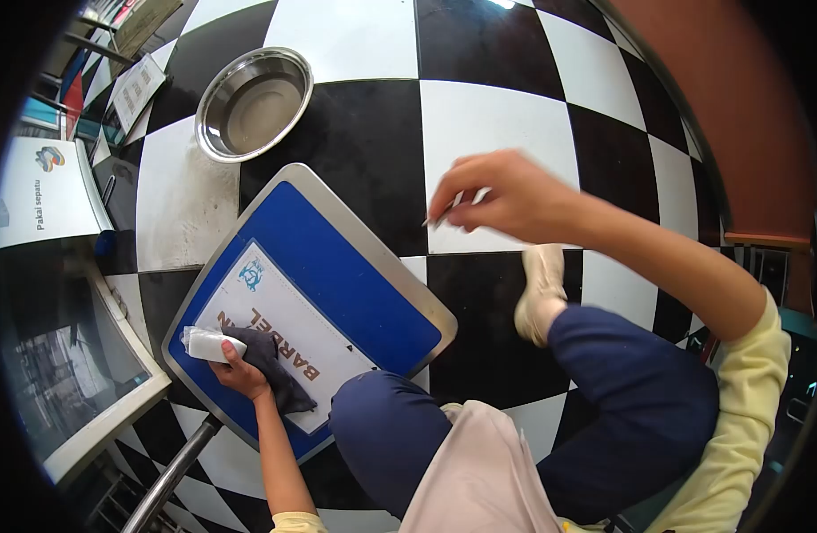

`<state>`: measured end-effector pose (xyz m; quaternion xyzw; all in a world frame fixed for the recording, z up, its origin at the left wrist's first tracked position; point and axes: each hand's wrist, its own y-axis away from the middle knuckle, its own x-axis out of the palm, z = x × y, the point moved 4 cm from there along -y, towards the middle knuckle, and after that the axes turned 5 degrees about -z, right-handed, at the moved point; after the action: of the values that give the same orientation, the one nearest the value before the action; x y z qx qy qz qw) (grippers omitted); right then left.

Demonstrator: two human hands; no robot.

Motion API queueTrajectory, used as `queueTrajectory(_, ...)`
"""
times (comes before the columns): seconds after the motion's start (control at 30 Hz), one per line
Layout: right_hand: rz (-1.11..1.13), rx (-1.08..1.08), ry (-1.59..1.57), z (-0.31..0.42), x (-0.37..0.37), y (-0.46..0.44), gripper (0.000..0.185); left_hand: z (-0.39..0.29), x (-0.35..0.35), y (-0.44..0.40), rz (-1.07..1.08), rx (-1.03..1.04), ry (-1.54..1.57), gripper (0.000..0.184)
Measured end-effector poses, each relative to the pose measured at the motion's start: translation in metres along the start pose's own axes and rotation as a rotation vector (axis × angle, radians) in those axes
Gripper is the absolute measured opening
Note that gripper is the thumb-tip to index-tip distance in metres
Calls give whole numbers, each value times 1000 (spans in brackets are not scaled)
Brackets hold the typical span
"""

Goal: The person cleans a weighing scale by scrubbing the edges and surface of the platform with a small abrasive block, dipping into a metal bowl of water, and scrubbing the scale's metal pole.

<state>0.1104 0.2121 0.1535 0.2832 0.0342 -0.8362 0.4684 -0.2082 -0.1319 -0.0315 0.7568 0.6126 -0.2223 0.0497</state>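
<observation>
My left hand [239, 371] grips a white block [215, 345] partly wrapped in clear plastic. A dark grey cloth [275, 366] hangs beside the same hand, over the sign; whether the fingers also hold it I cannot tell. Under them lies a white sign [290, 311] with brown letters, on a blue board [337, 244] with a pale metal rim. My right hand [497, 195] is raised to the right of the board, fingers pinched together. A small thin thing shows at its fingertips, blurred and too small to name.
A metal basin [210, 107] of murky water stands on the checkered floor beyond the board. A printed paper sign [48, 191] and a glass-fronted case [79, 355] are at the left. A metal pole [173, 475] runs from the board's near left edge.
</observation>
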Motion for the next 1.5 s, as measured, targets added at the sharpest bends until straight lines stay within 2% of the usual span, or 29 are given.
queueTrajectory(0.07, 139, 110, 142, -29, 31, -23, 13, -1, 1, 1, -11, 29, -22, 57)
queueTrajectory(0.1, 144, 196, 16, -57, 52, -36, 12, -2, 2, 3, -13, 32, -36, 56)
queueTrajectory(0.17, 45, 157, -178, -97, 95, -52, 12, -5, 1, 3, -18, 39, -76, 55)
queueTrajectory(0.23, -207, -20, -291, -98, 119, -53, 16, 2, 1, 1, -20, 42, -83, 55)
queueTrajectory(0.3, -390, -30, -378, -103, 137, -40, 13, 6, -5, 0, -36, 45, -90, 55)
queueTrajectory(0.37, -550, -326, -88, -107, 149, -12, 7, 11, -4, -1, -33, 43, -80, 54)
queueTrajectory(0.5, -380, -693, 218, -100, 169, 50, 12, 12, -3, -1, 0, 67, -17, 59)
queueTrajectory(0.63, -476, -611, 292, -96, 159, -27, 8, 20, -9, -1, -5, 38, -25, 59)
queueTrajectory(0.7, -534, -502, 155, -92, 151, -73, 12, 11, -6, 0, -22, 71, -18, 52)
queueTrajectory(0.8, -557, -352, -24, -96, 143, -69, 8, -7, -2, 20, 52, 22, -55, 44)
queueTrajectory(0.83, -565, -300, -93, -106, 137, -52, 7, -13, 3, 43, 208, -1, -20, 42)
queueTrajectory(0.87, -624, -215, -109, -119, 128, -34, 7, -6, 11, 77, 247, 37, -40, 49)
queueTrajectory(0.9, -681, -128, -124, -133, 119, -16, 7, -33, 32, 105, 425, 128, -55, 63)
queueTrajectory(0.93, -740, -14, -174, -150, 109, 1, 9, -73, 64, 112, 701, 674, -243, 70)
queueTrajectory(0.97, -797, 108, -224, -166, 100, 16, 12, -85, 90, 119, 865, 632, -289, 69)
queueTrajectory(1.0, -855, 130, -233, -175, 92, 28, 12, -110, 122, 110, 808, 677, -285, 59)
queueTrajectory(1.03, -918, 154, -240, -180, 84, 36, 13, -123, 150, 93, 781, 763, -208, 59)
queueTrajectory(1.07, -948, 155, -257, -183, 81, 39, 12, -133, 176, 70, 664, 830, -179, 58)
queueTrajectory(1.1, -978, 158, -274, -186, 78, 41, 12, -133, 202, 40, 604, 788, -194, 54)
queueTrajectory(1.17, -1001, 146, -294, -186, 73, 46, 11, -136, 247, -25, 462, 568, -149, 35)
queueTrajectory(1.23, -1003, 111, -298, -180, 68, 46, 11, -142, 269, -51, 364, 485, -205, 36)
queueTrajectory(1.3, -1030, 95, -317, -181, 63, 49, 11, -147, 257, -24, 422, 539, -123, 34)
queueTrajectory(1.37, -1056, 111, -326, -184, 65, 55, 11, -148, 234, 34, 594, 585, -147, 35)
queueTrajectory(1.47, -1076, 140, -331, -188, 67, 58, 10, -149, 196, 143, 949, 733, -93, 49)
queueTrajectory(1.5, -1074, 147, -332, -188, 68, 59, 10, -155, 189, 163, 970, 764, -114, 53)
